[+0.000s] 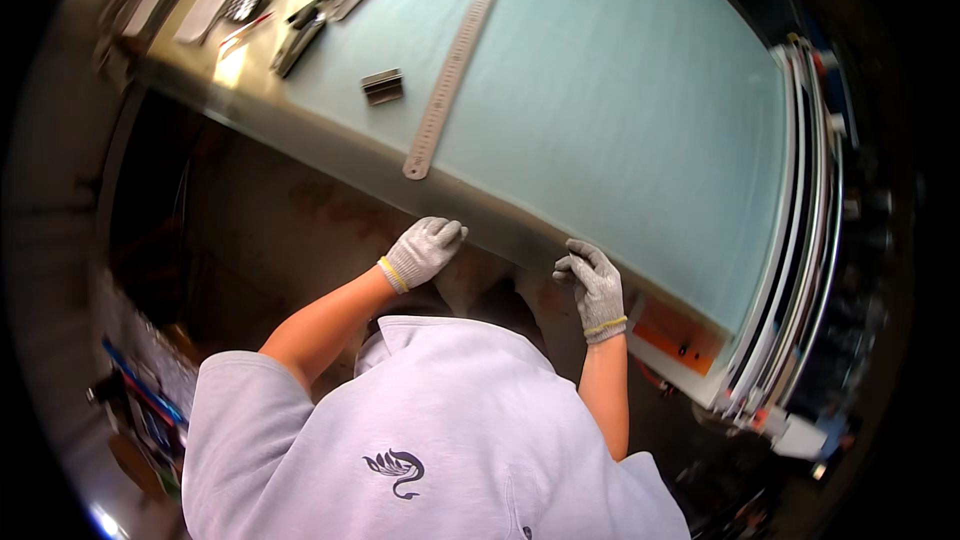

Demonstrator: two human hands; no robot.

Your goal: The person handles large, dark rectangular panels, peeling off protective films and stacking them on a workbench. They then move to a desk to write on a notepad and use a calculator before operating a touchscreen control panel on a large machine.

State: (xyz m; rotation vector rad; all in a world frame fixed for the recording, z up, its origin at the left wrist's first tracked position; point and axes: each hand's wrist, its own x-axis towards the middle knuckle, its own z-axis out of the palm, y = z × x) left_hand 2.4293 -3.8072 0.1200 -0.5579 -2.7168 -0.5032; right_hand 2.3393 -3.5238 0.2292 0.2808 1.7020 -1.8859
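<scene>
Where visible: two gloved hands (425, 250) (one ruler (455, 65)).

Both bare forearms reach forward from short grey sleeves toward the near edge of the pale green sheet (620, 90). The gloved left hand (424, 251) rests knuckles-up at that edge, fingers curled. The gloved right hand (595, 285) sits further along the same edge, fingers bent, wrist cocked upward.
</scene>
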